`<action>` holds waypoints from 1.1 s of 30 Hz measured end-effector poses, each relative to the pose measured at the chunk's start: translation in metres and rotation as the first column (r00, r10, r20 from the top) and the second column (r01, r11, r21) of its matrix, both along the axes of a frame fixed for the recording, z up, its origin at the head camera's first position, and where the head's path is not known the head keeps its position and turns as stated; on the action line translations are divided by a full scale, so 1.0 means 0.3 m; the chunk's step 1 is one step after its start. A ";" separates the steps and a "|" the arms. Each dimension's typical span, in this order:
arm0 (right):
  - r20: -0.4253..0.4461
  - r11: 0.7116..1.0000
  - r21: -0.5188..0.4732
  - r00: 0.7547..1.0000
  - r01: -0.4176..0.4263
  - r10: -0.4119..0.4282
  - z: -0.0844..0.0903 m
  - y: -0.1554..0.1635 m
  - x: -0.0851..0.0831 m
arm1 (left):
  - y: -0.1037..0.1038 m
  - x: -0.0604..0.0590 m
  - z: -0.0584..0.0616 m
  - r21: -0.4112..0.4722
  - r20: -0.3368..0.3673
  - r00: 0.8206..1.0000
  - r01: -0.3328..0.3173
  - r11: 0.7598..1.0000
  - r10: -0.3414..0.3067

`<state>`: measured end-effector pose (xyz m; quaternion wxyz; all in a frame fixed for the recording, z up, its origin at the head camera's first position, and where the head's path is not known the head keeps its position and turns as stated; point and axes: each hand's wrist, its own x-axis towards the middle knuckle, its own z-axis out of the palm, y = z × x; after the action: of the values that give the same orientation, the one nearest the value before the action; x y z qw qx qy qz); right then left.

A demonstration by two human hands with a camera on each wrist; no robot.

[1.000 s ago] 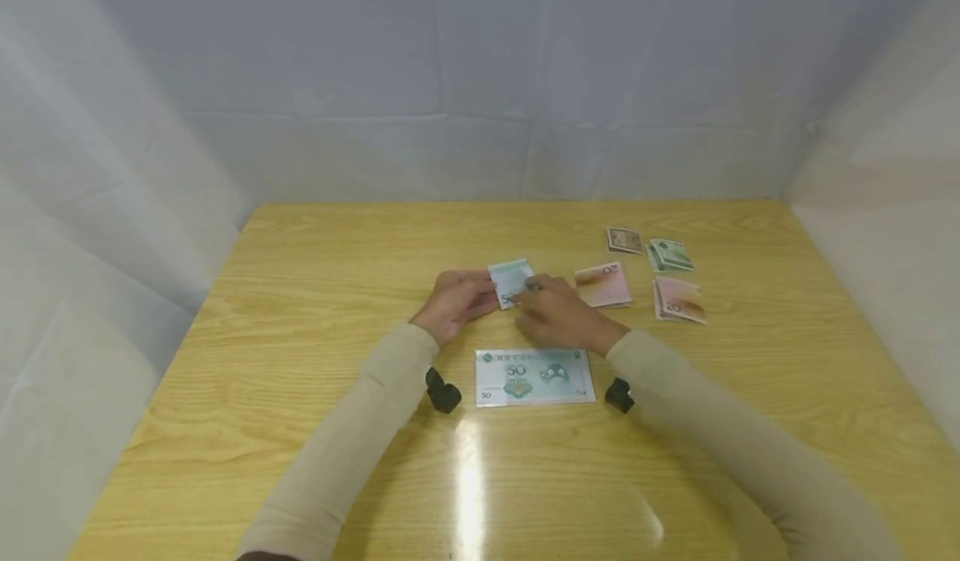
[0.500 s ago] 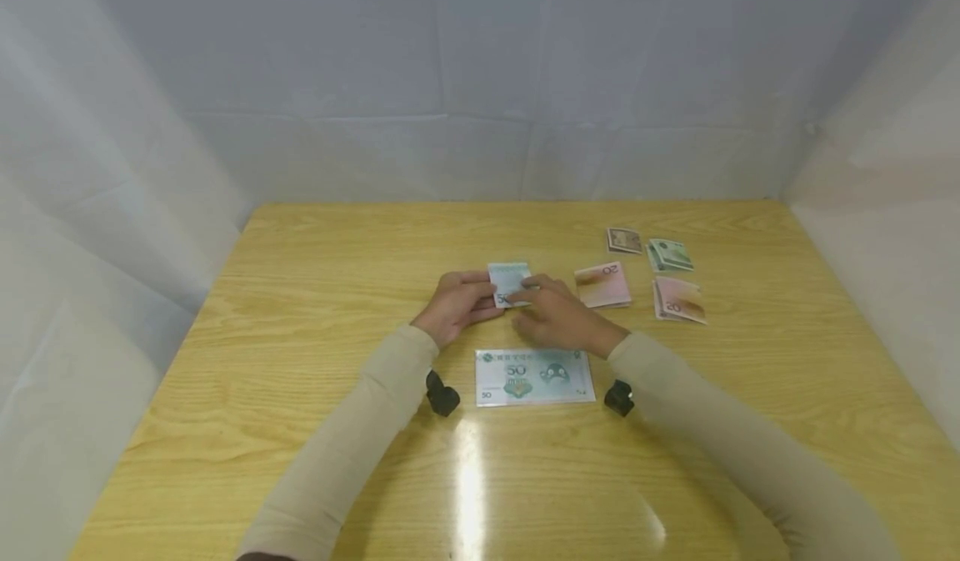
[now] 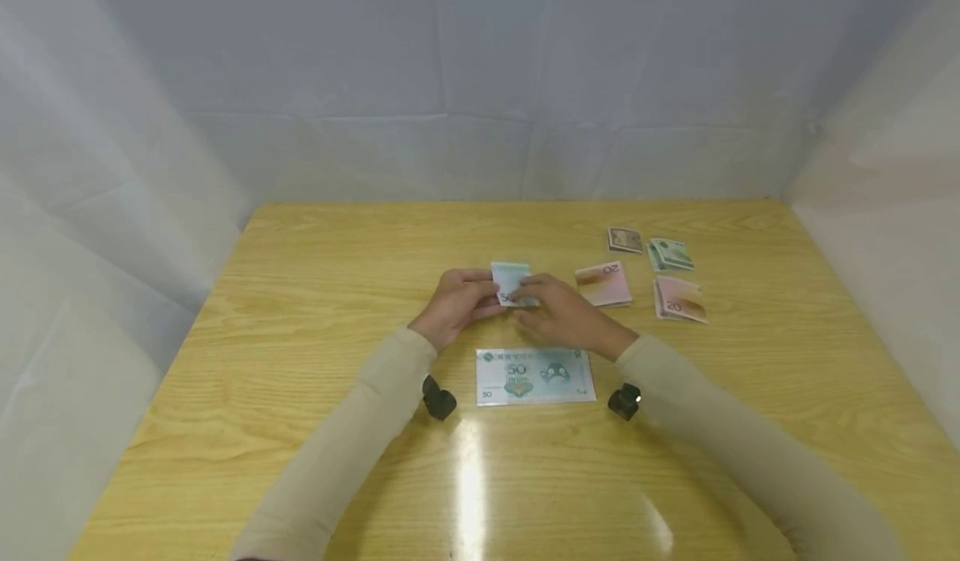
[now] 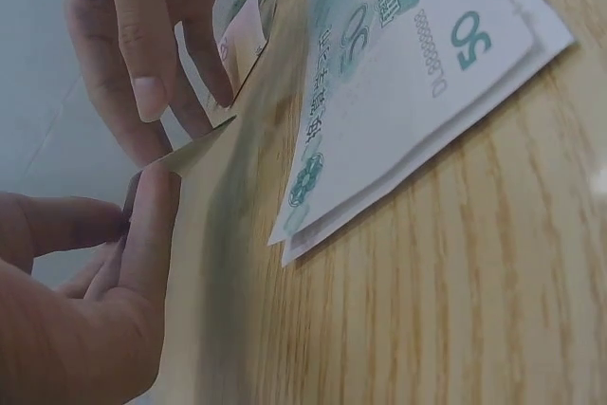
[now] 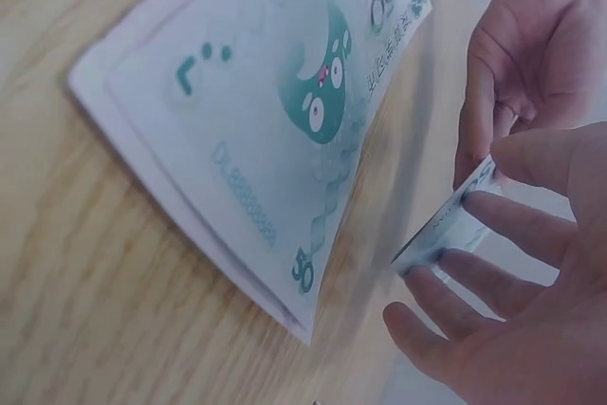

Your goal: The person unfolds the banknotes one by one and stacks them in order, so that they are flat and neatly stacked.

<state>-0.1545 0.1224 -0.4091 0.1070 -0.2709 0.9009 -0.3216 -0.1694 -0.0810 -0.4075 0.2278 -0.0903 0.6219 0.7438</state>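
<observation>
In the head view a small folded blue-green 50 banknote (image 3: pixel 510 273) is held over the middle of the table. My left hand (image 3: pixel 457 303) pinches its left edge between thumb and fingers. My right hand (image 3: pixel 562 315) touches its right side. In the right wrist view the right fingers (image 5: pixel 488 282) lie fairly straight along the folded note (image 5: pixel 455 230), spread apart. From the left wrist the note (image 4: pixel 194 154) appears nearly edge-on, with the left fingertips (image 4: pixel 156 182) at its near end. Nearer to me lies a larger green-and-white 50 banknote (image 3: pixel 535 378), its edges showing layers.
Right of the hands lies a folded pink 20 note (image 3: pixel 603 284). Beyond it are another folded pink 20 note (image 3: pixel 680 298), a folded green note (image 3: pixel 671 254) and a small brown note (image 3: pixel 625 240). White cloth (image 3: pixel 480 86) hangs behind the wooden table (image 3: pixel 337 236).
The folded 50 note has turned from slightly tilted to nearly square. The right fingers have shifted slightly on its right side, while the left hand keeps its pinch. The other notes stay put.
</observation>
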 end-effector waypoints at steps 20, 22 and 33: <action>0.080 0.982 -0.159 0.992 0.105 -0.093 0.033 -0.004 0.023 | -0.015 0.046 0.039 -0.111 -0.108 0.991 0.073 0.991 -0.085; 0.085 0.980 -0.169 0.992 0.109 -0.096 0.033 -0.005 0.023 | -0.016 0.049 0.043 -0.111 -0.112 0.990 0.076 0.991 -0.089; 0.129 0.971 -0.215 0.989 0.104 -0.077 0.036 -0.011 0.030 | -0.011 0.066 0.063 -0.097 -0.128 0.984 0.109 0.989 -0.121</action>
<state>-0.1456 0.1193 -0.3984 0.1151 -0.2199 0.8631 -0.4399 -0.1496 -0.0843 -0.3887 0.2237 -0.0142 0.6727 0.7051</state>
